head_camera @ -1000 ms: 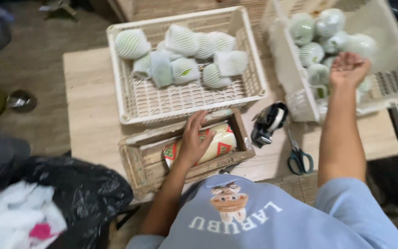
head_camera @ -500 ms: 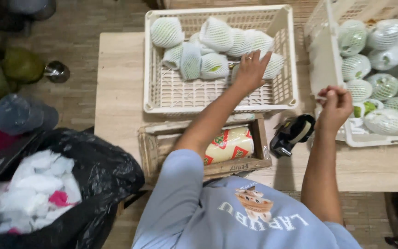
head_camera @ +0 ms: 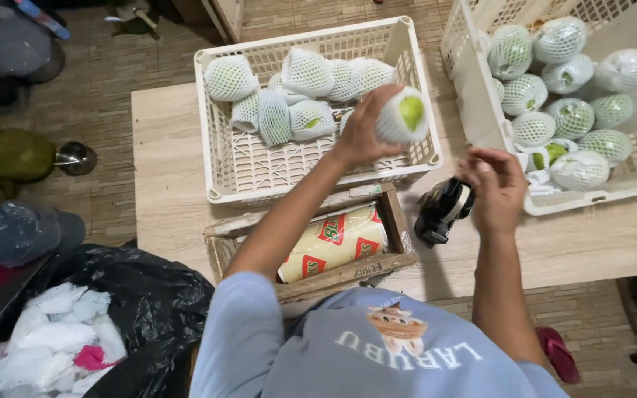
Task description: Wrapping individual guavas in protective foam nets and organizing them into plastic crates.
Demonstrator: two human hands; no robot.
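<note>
- My left hand point(head_camera: 363, 129) is wrapped around a green fruit in a white foam net sleeve point(head_camera: 403, 114), held up over the near right corner of the middle cream crate point(head_camera: 219, 169). The fruit's bare green end faces up at me.
- My right hand point(head_camera: 499, 188) holds nothing. Its fingers are loosely curled, and it hovers over the surface point(head_camera: 164, 191) just in front of the right crate point(head_camera: 473, 96).
- Just beside that hand, a black tape dispenser point(head_camera: 442, 210) lies on the surface between the two crates.
- Behind the lifted fruit, other netted fruits point(head_camera: 289, 92) lie bunched at the far end of the middle crate. Its near half shows bare lattice.
- The right crate holds a heap of sleeved fruits point(head_camera: 554, 88), some with green showing through.
- In front of me sits a small wooden box point(head_camera: 399, 243) with a yellow and red printed pack point(head_camera: 333, 250) in it.
- Down on the floor at my left is a black bin bag point(head_camera: 141, 295) with loose white foam nets point(head_camera: 46, 346) in it.
- As I judge it, I am at the lift-and-check step with one sleeved fruit. The next move calls for my free hand to come to the fruit and steady it, with a gentle grip so the foam stays put.
</note>
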